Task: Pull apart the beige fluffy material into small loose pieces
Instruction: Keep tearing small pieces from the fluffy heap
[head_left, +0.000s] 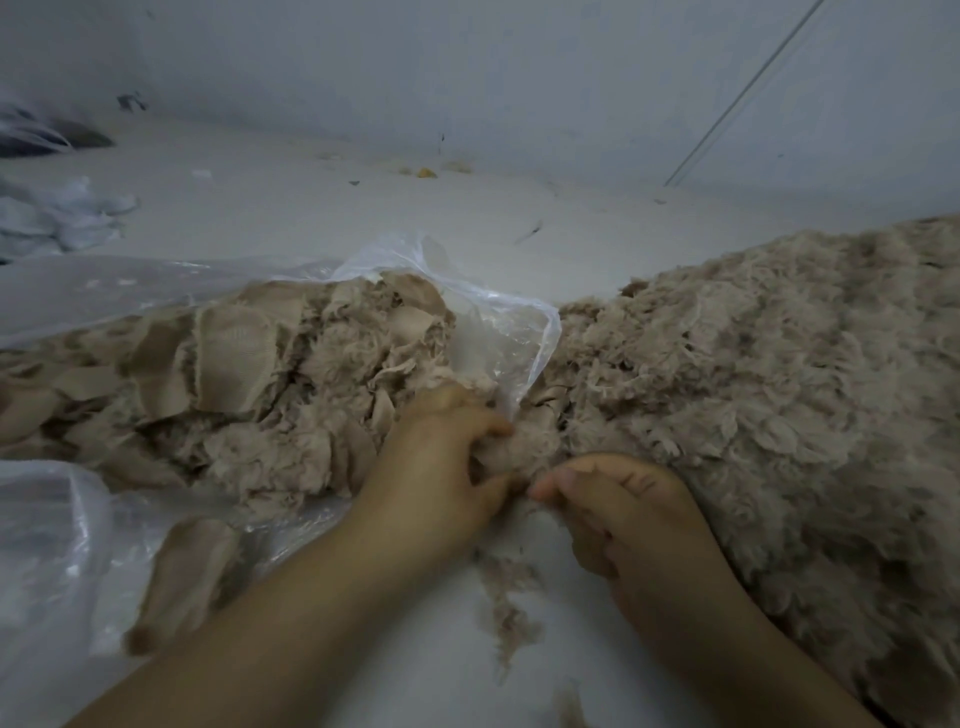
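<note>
A clump of beige fluffy material (524, 447) sits between both hands at the centre. My left hand (441, 462) grips its left side with curled fingers. My right hand (623, 509) pinches its right side, thumb against fingers. On the right lies a big pile of loosened beige fluff (779, 395). On the left, beige fabric scraps (249, 384) spill from a clear plastic bag (498, 322).
A loose beige scrap (182, 577) lies on plastic at the lower left. A thin strand of fluff (509, 613) trails on the pale floor between my forearms. A wall runs along the back, with white rags (57, 213) at the far left.
</note>
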